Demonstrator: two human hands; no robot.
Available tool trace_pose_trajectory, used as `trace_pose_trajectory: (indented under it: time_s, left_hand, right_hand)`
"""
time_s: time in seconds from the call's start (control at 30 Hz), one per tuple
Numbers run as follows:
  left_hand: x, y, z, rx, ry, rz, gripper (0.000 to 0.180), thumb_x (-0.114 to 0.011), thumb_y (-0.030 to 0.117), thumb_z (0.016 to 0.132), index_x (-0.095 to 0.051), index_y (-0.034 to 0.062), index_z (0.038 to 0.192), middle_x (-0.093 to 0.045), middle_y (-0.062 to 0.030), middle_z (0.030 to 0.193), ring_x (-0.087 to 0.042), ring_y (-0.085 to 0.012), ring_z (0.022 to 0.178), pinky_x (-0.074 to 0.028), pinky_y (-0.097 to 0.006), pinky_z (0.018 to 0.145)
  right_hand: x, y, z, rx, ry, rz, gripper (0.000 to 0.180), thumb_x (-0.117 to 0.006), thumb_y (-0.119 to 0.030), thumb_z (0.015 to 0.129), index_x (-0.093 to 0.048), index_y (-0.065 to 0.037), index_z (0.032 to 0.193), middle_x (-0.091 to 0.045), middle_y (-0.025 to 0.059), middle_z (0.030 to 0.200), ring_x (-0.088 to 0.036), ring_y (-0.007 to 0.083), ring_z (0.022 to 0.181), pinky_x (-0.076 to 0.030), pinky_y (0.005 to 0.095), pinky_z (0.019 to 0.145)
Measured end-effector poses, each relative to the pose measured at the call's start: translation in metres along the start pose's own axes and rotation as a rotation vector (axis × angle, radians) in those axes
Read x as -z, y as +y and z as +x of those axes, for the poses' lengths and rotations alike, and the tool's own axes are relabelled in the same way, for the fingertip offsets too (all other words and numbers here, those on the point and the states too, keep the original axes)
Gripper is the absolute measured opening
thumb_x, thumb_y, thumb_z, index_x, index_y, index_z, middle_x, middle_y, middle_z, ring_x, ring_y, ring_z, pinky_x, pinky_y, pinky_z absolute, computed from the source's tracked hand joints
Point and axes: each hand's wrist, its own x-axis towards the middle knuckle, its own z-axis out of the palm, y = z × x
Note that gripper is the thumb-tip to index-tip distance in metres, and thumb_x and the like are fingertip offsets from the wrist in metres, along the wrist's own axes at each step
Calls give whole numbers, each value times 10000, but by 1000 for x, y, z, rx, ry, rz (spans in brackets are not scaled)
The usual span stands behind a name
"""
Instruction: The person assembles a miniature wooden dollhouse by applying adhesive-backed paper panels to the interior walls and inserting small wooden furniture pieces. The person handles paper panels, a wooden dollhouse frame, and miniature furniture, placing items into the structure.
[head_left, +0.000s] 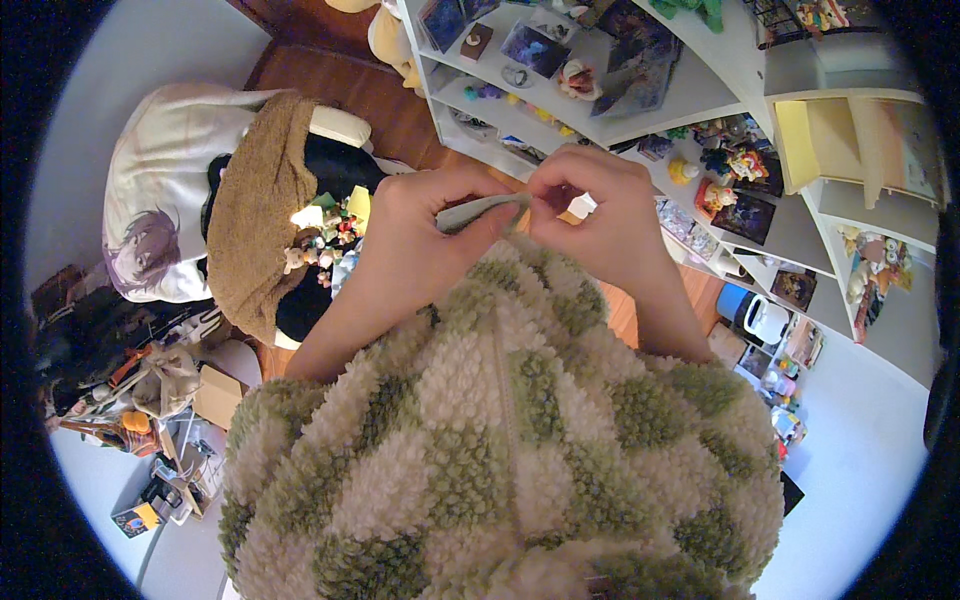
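Head view shows our fluffy cream-and-green checkered fleece jacket filling the lower centre of the frame, its zip seam running up the middle. At its upper edge, mid-frame, our left hand and right hand pinch a flat grey-green strip between thumbs and fingers. We cannot tell how far the zip is closed. Upper right, white shelves hold small figurines and pictures; at left, a brown fuzzy bag holds small colourful toys.
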Motion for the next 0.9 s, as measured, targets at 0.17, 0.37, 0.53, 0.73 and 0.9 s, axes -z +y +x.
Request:
trace_pose_trajectory:
  time_s: [0.17, 0.37, 0.53, 0.73, 0.9]
  left_hand:
    - [2, -1, 3, -30, 17, 52, 108, -697, 34, 758, -673, -4, 856, -694, -93, 808, -658, -134, 707, -505, -260, 636]
    - [9, -6, 2, -15, 25, 0, 118, -700, 34, 758, -679, -2, 869, -687, -82, 789, -630, -107, 687, -496, -244, 641]
    - [13, -11, -3, -23, 65, -40, 109, -702, 36, 755, -673, 0, 854, -673, -66, 756, -601, -90, 655, -482, -236, 615]
    - [22, -18, -15, 94, 71, 9, 104, -713, 55, 747, -663, 0, 820, -652, -66, 722, -575, -92, 618, -455, -246, 566]
    - [26, -23, -24, 98, 128, -36, 154, -726, 70, 740, -651, 1, 855, -643, -65, 716, -576, -119, 596, -453, -260, 549]
  right_hand:
    - [-8, -2, 0, 30, 112, -92, 120, -629, 63, 650, -597, 10, 753, -611, 57, 722, -607, 119, 620, -503, 222, 584]
    - [-4, 0, -1, -90, 5, 77, 86, -644, 43, 712, -621, 20, 792, -626, 57, 768, -601, 105, 678, -510, 226, 621]
    - [-9, 2, 4, -79, 16, 266, 94, -689, -44, 728, -636, -22, 802, -631, 75, 754, -624, 147, 670, -495, 269, 602]
    - [-16, -1, 14, -50, -78, 227, 96, -686, -27, 716, -623, -15, 787, -624, 70, 761, -616, 140, 652, -494, 261, 598]
    - [-29, -4, 23, -47, -144, 218, 85, -656, 10, 707, -612, -10, 777, -611, 52, 746, -596, 117, 646, -488, 242, 597]
